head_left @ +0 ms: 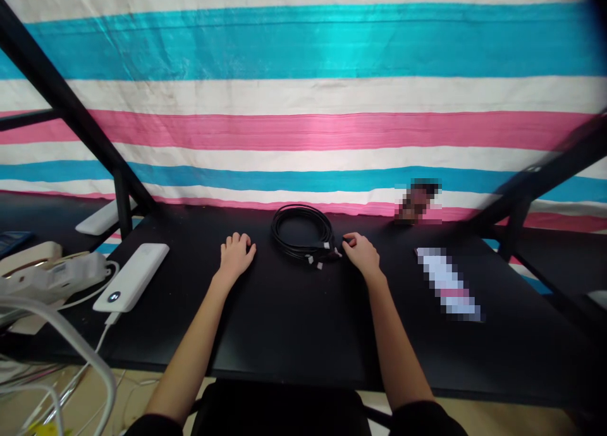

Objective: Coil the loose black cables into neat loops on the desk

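At the far left I see a white plastic power strip point(59, 277) with thick white cords point(88, 347) looping in front of it. Next, on the black flat-topped table point(284, 328), lies a white oblong power bank point(135, 277) with a round dark display and a white cable plugged into its near end. Further right, the person's left hand point(236, 256) rests palm down on the tabletop, fingers loosely curled, holding nothing that I can see. A black cable wound into a round coil point(290, 251) lies between the two hands, towards the far edge, its pale-tipped ends on its right side. Just beside those ends is the right hand point(364, 256), fingers bent inward; whether it pinches anything I can't tell. Past it, a long pale slab point(448, 284), blurred out, lies slantwise. Behind everything hangs a blue, pink and white striped sheet point(303, 95).
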### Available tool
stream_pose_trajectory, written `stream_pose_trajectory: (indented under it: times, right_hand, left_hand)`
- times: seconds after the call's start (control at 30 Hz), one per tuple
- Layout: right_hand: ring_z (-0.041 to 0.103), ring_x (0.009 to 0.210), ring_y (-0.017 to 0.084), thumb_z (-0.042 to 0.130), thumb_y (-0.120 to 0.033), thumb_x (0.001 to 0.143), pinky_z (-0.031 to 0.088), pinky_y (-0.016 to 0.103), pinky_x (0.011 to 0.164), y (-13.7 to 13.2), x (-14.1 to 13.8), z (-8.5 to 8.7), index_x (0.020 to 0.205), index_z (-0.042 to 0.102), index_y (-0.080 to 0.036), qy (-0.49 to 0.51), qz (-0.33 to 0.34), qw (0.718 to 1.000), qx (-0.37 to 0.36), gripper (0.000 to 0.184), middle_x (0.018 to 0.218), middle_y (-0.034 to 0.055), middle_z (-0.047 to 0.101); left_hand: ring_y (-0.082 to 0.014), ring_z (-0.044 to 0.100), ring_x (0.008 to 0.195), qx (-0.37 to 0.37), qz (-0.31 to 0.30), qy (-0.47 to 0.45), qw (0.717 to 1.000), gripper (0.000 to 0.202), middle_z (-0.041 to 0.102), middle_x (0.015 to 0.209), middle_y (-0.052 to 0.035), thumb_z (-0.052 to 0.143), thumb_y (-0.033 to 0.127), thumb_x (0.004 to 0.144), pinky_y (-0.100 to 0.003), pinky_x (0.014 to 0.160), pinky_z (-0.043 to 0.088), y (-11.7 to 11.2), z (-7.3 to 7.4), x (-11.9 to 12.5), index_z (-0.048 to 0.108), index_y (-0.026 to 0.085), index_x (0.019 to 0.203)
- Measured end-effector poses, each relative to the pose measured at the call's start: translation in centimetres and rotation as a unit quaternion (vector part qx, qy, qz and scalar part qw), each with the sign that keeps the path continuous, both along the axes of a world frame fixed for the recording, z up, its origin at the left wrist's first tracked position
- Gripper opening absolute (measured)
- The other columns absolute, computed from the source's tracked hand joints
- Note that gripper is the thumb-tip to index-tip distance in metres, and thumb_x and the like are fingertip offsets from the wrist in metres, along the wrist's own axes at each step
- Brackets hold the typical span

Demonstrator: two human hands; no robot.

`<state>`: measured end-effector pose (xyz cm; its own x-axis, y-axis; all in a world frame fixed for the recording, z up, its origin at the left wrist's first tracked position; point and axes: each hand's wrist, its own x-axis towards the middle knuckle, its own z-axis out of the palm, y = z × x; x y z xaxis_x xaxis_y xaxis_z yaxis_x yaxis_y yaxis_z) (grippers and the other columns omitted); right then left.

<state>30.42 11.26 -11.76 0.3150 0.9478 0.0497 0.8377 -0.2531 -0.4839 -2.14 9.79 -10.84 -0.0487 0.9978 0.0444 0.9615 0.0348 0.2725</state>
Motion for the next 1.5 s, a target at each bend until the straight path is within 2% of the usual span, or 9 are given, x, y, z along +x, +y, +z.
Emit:
stream_pose_trajectory:
  times: [0.27,0.7,1.5]
  right_hand:
    - [0.058,0.085,0.019,0.055,-0.029,0.081,0.038,0.026,0.064,-0.4,-0.3,0.4,0.107,0.062,-0.023,-0.021,0.031,0.999,-0.007,0.027,0.093,0.0037,0.062]
    - [0.056,0.091,0.02,0.055,-0.03,0.083,0.039,0.028,0.067,-0.8,-0.6,0.9,0.111,0.058,-0.023,-0.03,0.062,0.997,-0.023,0.029,0.097,0.0045,0.06]
    - [0.054,0.097,0.022,0.05,-0.032,0.088,0.039,0.029,0.073,-0.9,-1.0,1.1,0.118,0.054,-0.021,-0.067,0.087,0.993,-0.046,0.032,0.105,0.0074,0.058]
  left_hand:
    - [-0.0304,0.044,0.102,-0.004,-0.004,0.022,1.0,0.023,0.047,0.104,-0.0119,0.035,0.036,0.088,-0.048,0.089,0.039,-0.2,0.1,0.1,0.049,0.019,0.094]
    - [-0.0305,0.045,0.101,-0.008,-0.005,0.031,0.999,0.024,0.047,0.104,-0.0113,0.034,0.038,0.088,-0.047,0.088,0.04,-0.2,-0.1,0.0,0.048,0.019,0.095]
    - [-0.0296,0.044,0.099,-0.006,-0.005,0.04,0.999,0.023,0.045,0.102,-0.0096,0.033,0.039,0.089,-0.045,0.086,0.04,-0.1,-0.4,0.0,0.046,0.02,0.093]
